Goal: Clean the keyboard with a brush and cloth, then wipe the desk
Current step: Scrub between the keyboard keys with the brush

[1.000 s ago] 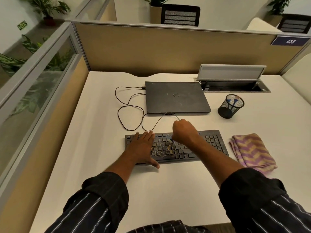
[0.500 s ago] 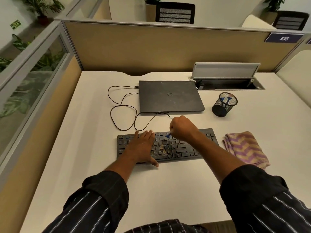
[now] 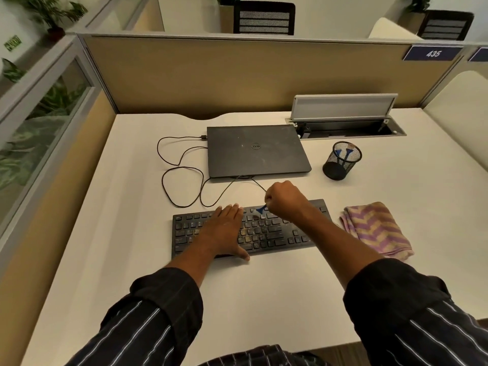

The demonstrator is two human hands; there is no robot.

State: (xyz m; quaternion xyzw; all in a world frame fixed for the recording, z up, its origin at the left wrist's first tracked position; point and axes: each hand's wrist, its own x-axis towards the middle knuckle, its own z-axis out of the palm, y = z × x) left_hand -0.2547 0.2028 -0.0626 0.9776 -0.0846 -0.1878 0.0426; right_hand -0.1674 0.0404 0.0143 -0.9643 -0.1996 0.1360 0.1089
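Though near laptop (image 3: pixel 256 150), cup (image 3: pixel 336 170) (brushes (image 3: pixel 339 152) inside)

Closed dark laptop (image 3: pixel 254 150) sits at 12 o'clock, lid dusty and smudged. A thin black cable (image 3: pixel 203 137) plugs into its left edge and loops around at 10 o'clock. Black mesh pen cup (image 3: pixel 340 165) at 2 o'clock, just right of the laptop, with a couple of blue-tipped tools (image 3: pixel 343 152) inside. Behind the cup there's a cable box (image 3: pixel 348 129) with its grey lid (image 3: pixel 343 105) flipped up. The tan partition (image 3: pixel 237 75) carries a blue "435" sign (image 3: pixel 433 53) at 1 o'clock. Behind it are mesh chairs (image 3: pixel 264 19) and a potted plant (image 3: pixel 50 14) at 11 o'clock.
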